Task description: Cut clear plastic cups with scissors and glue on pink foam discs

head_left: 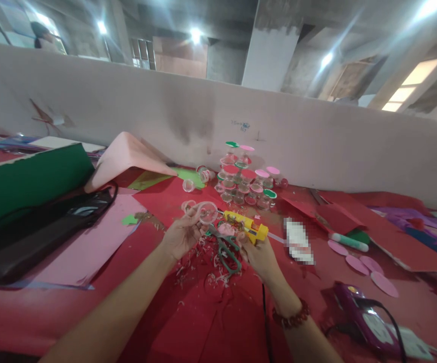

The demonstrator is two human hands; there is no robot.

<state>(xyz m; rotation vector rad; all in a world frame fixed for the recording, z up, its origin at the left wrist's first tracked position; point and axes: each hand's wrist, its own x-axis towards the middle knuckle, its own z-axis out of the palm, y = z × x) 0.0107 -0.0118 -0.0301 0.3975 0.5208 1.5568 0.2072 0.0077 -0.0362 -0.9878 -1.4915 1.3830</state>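
The left hand (183, 236) pinches a small clear cup (208, 213) between its fingers, with the round rim facing up toward the head. The right hand (255, 251) has its fingers wrapped around a yellow glue gun (241, 223). The gun's tip points at the cup and is very close to it; I can't tell if they touch. A clear glue stick (276, 237) pokes out of the back of the gun.

Think of the gun as the middle of a clock. At seven o'clock, green-handled scissors (229, 258) lie on the red worktop (188, 315), with curly bits of scrap (213, 277) around them. At twelve o'clock stands a pile of clear cups (243, 186) with red, green and pink paper circles. One loose cup (188, 186) sits at ten o'clock. A marker (349, 242) lies at three o'clock, just beside some flat pink circles (384, 284). At four o'clock is a shiny purple thing (366, 318). A big black thing (40, 234) lies at nine o'clock.
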